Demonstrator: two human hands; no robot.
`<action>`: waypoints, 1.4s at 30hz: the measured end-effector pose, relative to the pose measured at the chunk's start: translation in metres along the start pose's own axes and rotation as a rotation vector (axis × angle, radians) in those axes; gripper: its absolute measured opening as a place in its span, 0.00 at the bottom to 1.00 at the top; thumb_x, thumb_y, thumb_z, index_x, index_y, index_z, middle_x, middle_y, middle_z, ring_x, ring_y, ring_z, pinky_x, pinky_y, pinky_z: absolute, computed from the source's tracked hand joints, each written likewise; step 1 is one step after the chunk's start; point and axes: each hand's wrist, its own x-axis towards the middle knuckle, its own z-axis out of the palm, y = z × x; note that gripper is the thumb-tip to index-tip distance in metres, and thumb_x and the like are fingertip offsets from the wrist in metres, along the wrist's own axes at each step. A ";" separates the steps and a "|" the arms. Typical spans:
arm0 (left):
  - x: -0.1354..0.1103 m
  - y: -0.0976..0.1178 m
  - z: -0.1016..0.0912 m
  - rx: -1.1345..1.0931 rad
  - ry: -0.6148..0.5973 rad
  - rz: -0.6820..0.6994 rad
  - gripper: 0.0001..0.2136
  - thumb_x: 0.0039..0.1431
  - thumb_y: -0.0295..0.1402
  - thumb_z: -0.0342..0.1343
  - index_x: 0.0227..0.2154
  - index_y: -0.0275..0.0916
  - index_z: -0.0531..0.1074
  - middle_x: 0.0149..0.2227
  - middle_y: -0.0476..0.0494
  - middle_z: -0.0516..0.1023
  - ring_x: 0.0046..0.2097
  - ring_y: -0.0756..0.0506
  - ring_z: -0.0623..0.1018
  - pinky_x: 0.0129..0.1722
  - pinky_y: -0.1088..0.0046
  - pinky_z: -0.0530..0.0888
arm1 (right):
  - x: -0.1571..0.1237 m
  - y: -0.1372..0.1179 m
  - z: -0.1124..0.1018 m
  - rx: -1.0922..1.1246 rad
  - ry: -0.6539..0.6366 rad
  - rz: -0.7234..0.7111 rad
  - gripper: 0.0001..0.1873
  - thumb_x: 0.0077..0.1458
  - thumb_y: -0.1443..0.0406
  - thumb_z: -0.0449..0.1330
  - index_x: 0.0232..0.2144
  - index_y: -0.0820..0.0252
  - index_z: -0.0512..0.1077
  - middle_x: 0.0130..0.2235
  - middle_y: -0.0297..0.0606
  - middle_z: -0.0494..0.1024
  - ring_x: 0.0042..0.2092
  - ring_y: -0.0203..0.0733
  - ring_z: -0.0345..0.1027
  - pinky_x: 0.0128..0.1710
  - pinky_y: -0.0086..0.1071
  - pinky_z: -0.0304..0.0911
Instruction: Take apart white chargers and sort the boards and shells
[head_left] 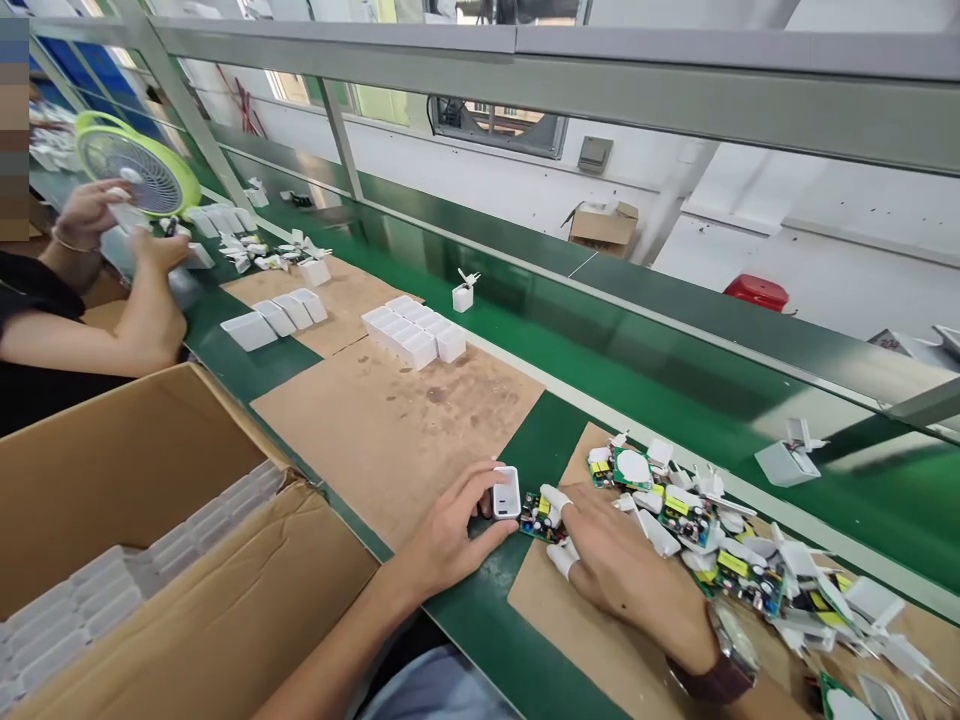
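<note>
Between the fingers and thumb of my left hand (450,525) is a small white plastic charger housing (506,493), its open side toward me. My right hand (611,560), with white finger cots on its fingertips and a watch on the wrist, grips a green circuit board (537,516) with small components. The board is right beside the housing's open mouth, to its right; whether they touch I cannot tell. To the right of my right hand spreads a pile of circuit boards with white plastic parts (739,565), lying on brown cardboard.
White housings (416,330) stand in a block on a cardboard sheet (390,410). At the left is a carton (300,540) of white housings. A co-worker's hands (142,235) hold a white part near a green fan (139,165). Single housings (463,296) stand along the green belt.
</note>
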 end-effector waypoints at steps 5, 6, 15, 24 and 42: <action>-0.005 -0.001 0.000 0.054 -0.012 -0.107 0.35 0.64 0.36 0.65 0.70 0.44 0.55 0.54 0.40 0.78 0.46 0.42 0.80 0.49 0.61 0.81 | 0.002 0.004 0.005 0.086 0.193 -0.020 0.25 0.55 0.76 0.54 0.56 0.66 0.66 0.47 0.51 0.74 0.48 0.58 0.72 0.46 0.52 0.74; -0.006 -0.002 0.000 0.073 -0.016 -0.113 0.35 0.64 0.36 0.65 0.70 0.44 0.56 0.55 0.38 0.77 0.49 0.41 0.80 0.50 0.59 0.81 | 0.002 0.005 0.004 0.119 0.239 -0.021 0.28 0.57 0.74 0.54 0.61 0.65 0.62 0.48 0.50 0.74 0.47 0.56 0.72 0.46 0.52 0.74; -0.002 0.008 0.001 0.092 0.035 -0.042 0.28 0.63 0.31 0.66 0.64 0.45 0.64 0.61 0.39 0.74 0.62 0.38 0.76 0.63 0.55 0.75 | 0.000 0.005 -0.006 0.446 0.420 -0.166 0.33 0.65 0.73 0.53 0.69 0.51 0.56 0.59 0.49 0.67 0.51 0.48 0.74 0.44 0.40 0.77; -0.011 0.001 0.013 0.083 0.113 0.017 0.32 0.68 0.28 0.57 0.71 0.52 0.56 0.67 0.40 0.65 0.68 0.39 0.71 0.66 0.61 0.74 | 0.003 -0.005 -0.008 0.331 0.536 -0.350 0.35 0.64 0.78 0.54 0.70 0.55 0.58 0.63 0.49 0.72 0.64 0.49 0.67 0.61 0.43 0.73; -0.011 0.005 0.012 0.102 0.113 0.021 0.30 0.66 0.22 0.54 0.68 0.49 0.59 0.64 0.38 0.67 0.66 0.39 0.72 0.67 0.58 0.74 | 0.004 -0.003 -0.002 0.272 0.504 -0.330 0.38 0.64 0.77 0.54 0.72 0.54 0.54 0.64 0.48 0.74 0.65 0.51 0.68 0.64 0.49 0.72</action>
